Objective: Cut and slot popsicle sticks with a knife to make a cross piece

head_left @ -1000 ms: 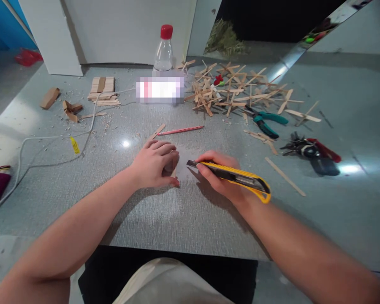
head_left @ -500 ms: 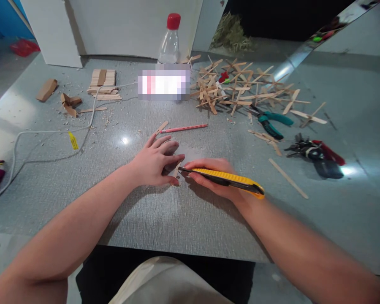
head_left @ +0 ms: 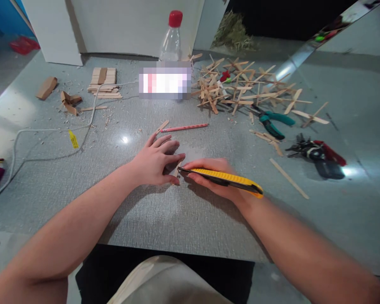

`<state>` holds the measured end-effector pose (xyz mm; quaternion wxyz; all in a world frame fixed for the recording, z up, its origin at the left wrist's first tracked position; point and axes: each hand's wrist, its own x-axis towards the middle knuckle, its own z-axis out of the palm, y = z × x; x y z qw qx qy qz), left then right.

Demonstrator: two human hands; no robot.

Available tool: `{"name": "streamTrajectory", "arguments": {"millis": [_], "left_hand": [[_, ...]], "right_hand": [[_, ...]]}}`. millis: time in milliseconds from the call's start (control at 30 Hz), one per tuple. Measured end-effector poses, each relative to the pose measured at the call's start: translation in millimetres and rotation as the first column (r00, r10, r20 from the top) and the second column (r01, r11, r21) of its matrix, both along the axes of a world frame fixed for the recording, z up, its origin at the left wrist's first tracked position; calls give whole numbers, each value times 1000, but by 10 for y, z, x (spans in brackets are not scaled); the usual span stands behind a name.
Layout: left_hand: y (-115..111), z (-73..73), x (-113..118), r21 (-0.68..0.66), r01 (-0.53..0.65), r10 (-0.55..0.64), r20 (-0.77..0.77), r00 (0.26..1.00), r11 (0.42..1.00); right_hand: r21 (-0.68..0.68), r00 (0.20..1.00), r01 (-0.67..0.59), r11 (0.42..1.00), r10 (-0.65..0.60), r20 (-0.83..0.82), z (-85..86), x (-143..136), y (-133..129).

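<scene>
My left hand (head_left: 158, 161) rests on the grey table, its thumb and index finger pinning a small wooden craft stick (head_left: 177, 169) flat. The other fingers are stretched forward, and part of the stick is hidden beneath the hand. In my right hand (head_left: 217, 165) is a yellow and black utility knife (head_left: 231, 180), gripped like a pen. Its blade tip touches or hovers just over the stick between the left thumb and index finger; I cannot tell which. Just beyond the left fingertips lie a pink pencil (head_left: 185, 128) and another craft stick (head_left: 163, 126).
At the back right are crossed stick pieces (head_left: 237, 88), teal-handled pliers (head_left: 274, 122) and a bunch of keys (head_left: 316, 154). A red-capped bottle (head_left: 171, 44) stands behind. Bundled sticks (head_left: 103, 80) and a white cable (head_left: 53, 130) lie left. One loose stick (head_left: 289, 178) is right of the knife.
</scene>
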<state>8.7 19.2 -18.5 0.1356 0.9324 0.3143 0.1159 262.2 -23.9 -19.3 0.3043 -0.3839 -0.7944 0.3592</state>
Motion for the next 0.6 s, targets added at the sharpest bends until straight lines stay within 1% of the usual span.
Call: {"name": "streamTrajectory", "arguments": {"millis": [167, 367, 600], "left_hand": [[-2, -4, 0, 7, 0, 0, 0, 1000, 1000], [0, -18, -6, 2, -3, 3, 1, 1000, 1000], [-10, 25, 9, -8, -8, 8, -19, 1000, 1000]], "right_hand": [[1, 1000, 15, 1000, -15, -9, -14, -3, -5], [18, 1000, -5, 1000, 5, -5, -49, 1, 6], [60, 999, -44, 997, 43, 23, 4, -13, 8]]}}
